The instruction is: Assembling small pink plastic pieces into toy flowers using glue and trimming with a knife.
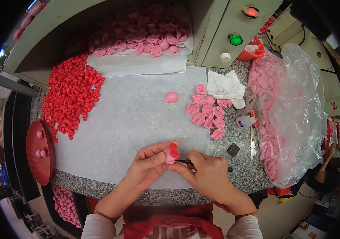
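Near the front edge of the table, my left hand (pixel 148 161) pinches a small round pink piece (pixel 169 158) with red caps at its top. My right hand (pixel 207 173) closes round a slim dark pointed tool (pixel 184 161); its tip meets the pink piece, and a black end shows past the fingers. My grip hides the tool's exact kind. Ahead of the hands, a single smooth pink piece (pixel 172 97) lies on the white sheet (pixel 130 119). To its right is a cluster of folded, hollow pink pieces (pixel 207 111).
Small red pieces (pixel 68 95) are heaped at the left, beside a red dish (pixel 34 159). More pink pieces (pixel 154 42) fill a shelf at the back. At right are a white cloth (pixel 227 85), a small bottle (pixel 244 122), a dark block (pixel 233 149) and a large clear bag (pixel 297 119).
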### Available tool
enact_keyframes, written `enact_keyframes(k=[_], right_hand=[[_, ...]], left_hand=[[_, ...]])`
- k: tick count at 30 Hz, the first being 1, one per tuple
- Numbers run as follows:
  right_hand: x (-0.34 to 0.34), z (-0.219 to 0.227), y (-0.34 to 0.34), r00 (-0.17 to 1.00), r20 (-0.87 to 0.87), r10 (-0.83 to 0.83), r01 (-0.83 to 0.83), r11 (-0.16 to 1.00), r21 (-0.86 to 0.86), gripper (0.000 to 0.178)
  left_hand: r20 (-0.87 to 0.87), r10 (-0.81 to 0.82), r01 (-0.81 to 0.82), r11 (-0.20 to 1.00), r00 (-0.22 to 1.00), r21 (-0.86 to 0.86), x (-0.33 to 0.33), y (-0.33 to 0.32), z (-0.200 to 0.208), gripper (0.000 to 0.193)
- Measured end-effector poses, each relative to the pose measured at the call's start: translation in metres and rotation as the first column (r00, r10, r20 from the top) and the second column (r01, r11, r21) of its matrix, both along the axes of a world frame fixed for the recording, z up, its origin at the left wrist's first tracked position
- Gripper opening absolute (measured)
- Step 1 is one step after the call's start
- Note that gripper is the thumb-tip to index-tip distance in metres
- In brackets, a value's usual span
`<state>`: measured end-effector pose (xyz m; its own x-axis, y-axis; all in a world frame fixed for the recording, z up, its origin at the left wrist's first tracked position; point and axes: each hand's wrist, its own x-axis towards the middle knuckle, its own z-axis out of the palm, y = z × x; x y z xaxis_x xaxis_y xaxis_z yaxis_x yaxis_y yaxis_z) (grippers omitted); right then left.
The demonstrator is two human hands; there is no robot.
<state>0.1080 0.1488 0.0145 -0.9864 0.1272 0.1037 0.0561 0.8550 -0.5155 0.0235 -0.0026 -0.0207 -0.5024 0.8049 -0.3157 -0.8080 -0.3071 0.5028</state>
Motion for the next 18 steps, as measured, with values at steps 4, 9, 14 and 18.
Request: enact_keyframes(k=[4, 9, 14, 18], right_hand=[[0.0001, 0.0008, -0.0006, 0.999, -0.043, -0.021, 0.019, 0.999, -0.044, 0.038], [-0.0001, 0.0009, -0.0007, 0.999, -0.030, -0.012, 0.011, 0.999, -0.034, 0.038], [0.0007, 0.0004, -0.0001, 1.000, -0.024, -0.009, 0.009, 1.000, -0.019, 0.039], [-0.0004, 0.0017, -0.0005, 0.999, -0.044, -0.020, 0.018, 0.999, -0.046, 0.040]], left_hand=[[0.001, -0.005, 0.005, 1.000, 1.000, 0.014, 0.0001, 0.0007, 0.0012, 0.049], [0.011, -0.001, 0.001, 1.000, 1.000, 0.020, 0.0003, -0.0002, -0.0010, 0.049], [0.020, -0.003, 0.003, 1.000, 1.000, 0.020, 0.0005, 0.0006, -0.0012, 0.049], [0.023, 0.001, -0.001, 1.000, 1.000, 0.014, 0.0005, -0.0002, 0.0000, 0.049]])
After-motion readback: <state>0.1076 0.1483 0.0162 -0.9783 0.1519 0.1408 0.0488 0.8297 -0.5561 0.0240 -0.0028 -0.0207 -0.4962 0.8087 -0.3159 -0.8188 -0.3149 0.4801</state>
